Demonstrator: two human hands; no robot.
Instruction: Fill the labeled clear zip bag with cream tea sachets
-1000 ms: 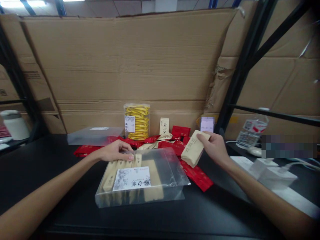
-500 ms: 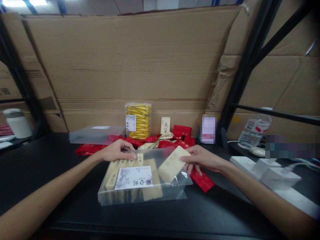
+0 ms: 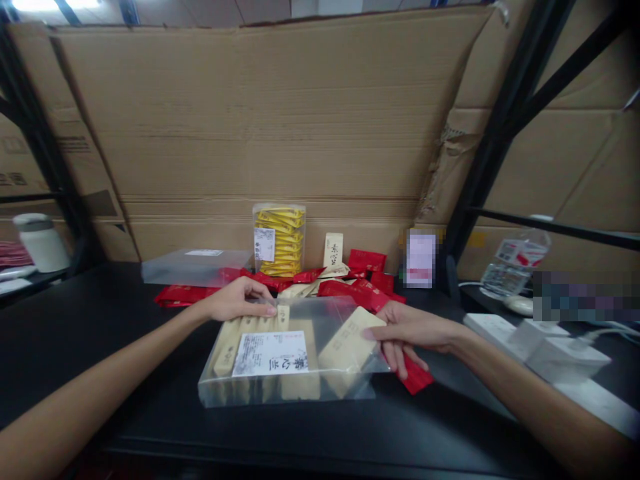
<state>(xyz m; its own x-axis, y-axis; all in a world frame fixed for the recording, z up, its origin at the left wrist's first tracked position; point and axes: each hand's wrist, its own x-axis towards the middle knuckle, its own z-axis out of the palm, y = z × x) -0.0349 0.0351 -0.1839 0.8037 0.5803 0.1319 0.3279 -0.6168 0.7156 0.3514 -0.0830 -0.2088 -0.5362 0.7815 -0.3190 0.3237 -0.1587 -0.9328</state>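
A clear plastic box with a white label lies on the black table in front of me. Several cream sachets stand in a row in its left part. At the back left edge of the box, my left hand is closed, thumb against the tops of the sachets. My right hand pinches a flat cream sachet between thumb and fingers; it is tilted, its lower end inside the right side of the box. Beneath the right fingers lies a red sachet.
Red sachets and cream ones are heaped behind the box. A clear box of yellow sachets stands upright there, beside a clear plastic lid. White chargers and a water bottle are right; a white cup is left.
My right hand has moved slightly down and right, and the cream sachet in it has gone lower into the box. My left hand stays at the box edge.
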